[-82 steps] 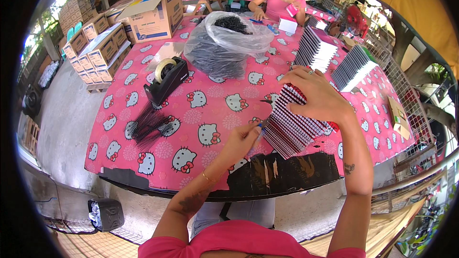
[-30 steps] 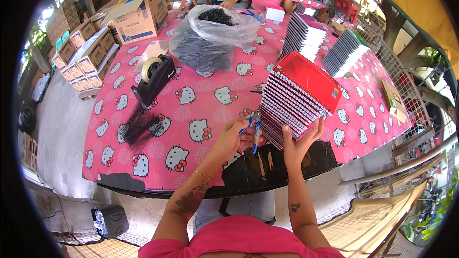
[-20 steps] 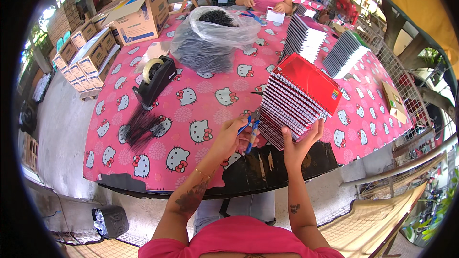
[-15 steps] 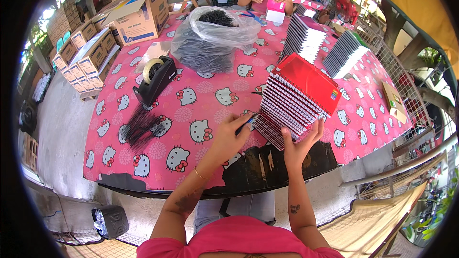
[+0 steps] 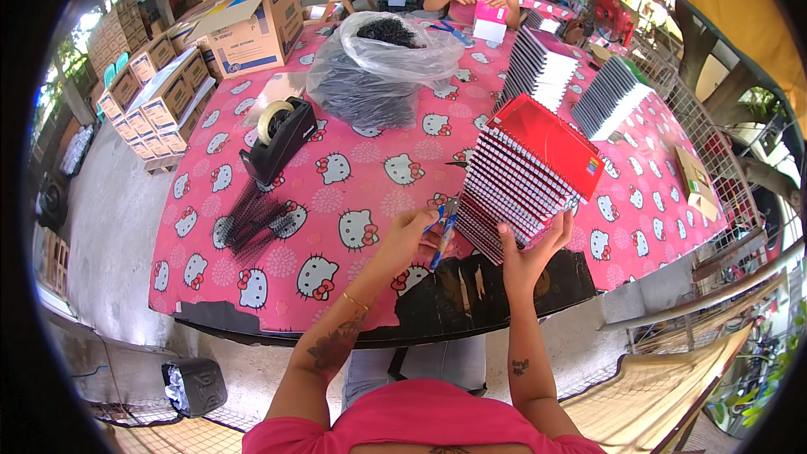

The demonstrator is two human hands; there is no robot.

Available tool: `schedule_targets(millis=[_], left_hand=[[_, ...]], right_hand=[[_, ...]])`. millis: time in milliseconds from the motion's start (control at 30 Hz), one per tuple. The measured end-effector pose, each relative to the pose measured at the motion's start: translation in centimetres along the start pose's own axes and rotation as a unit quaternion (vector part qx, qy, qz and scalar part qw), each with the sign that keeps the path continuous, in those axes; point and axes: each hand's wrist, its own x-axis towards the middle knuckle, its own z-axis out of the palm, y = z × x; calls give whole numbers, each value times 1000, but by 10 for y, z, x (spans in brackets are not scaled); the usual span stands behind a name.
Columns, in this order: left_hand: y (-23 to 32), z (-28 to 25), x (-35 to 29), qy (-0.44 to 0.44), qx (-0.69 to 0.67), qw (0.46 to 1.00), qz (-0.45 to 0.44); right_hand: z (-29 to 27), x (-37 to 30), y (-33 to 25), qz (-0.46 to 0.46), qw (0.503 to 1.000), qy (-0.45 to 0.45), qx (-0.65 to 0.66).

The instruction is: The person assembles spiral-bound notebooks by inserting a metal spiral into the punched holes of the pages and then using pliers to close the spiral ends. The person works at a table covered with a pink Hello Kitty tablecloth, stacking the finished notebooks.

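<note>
My left hand (image 5: 410, 237) is closed around small blue-handled pliers (image 5: 438, 254), whose metal jaws point away from me, beside the spiral edges of a stack of notebooks. The stack of red spiral-bound notebooks (image 5: 567, 154) leans in a slant, its bound edges facing me. Against the near right side of that stack, my right hand (image 5: 535, 245) presses with thumb and fingers spread around the lower notebooks, gripping them. Loose black spiral coils (image 5: 255, 225) lie to the left on the pink patterned tablecloth (image 5: 370, 181).
A black tape dispenser (image 5: 282, 143) and a clear bag of black coils (image 5: 370, 84) stand further back. Two white notebook stacks (image 5: 542, 67) (image 5: 609, 101) rise behind the red one. Cartons (image 5: 252, 34) are at far left. Across the table a person holds a pink-covered pad (image 5: 490, 21).
My left hand has turned the pliers so that the blue handles now show more fully, pointing toward me. The notebook stack and my right hand stay nearly in place.
</note>
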Motion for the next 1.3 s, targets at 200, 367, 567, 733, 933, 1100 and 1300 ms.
schedule_targets(millis=[200,367,567,733,933,1100,1300], left_hand=[[6,-2,0,-14,13,1000,-4],[4,7,-5,92,513,776,355],[3,1,-7,14,61,998,24],[-7,-4,-3,-17,-14,999,-29],[-14,-9,4,-22,-47,998,-25],[-12,-5,3,-24,-79,996,-23],[-16,0,5,10,-33,999,-9]], right_hand=[[0,-1,2,-3,1000,1,0],[-4,-1,0,-16,1000,-10,-12],[-2,-3,2,-37,999,-5,-37],[3,-6,7,-40,999,7,-37],[5,-7,5,-40,999,11,-29],[5,-8,8,-32,999,11,-34],[6,-8,8,-31,999,12,-33]])
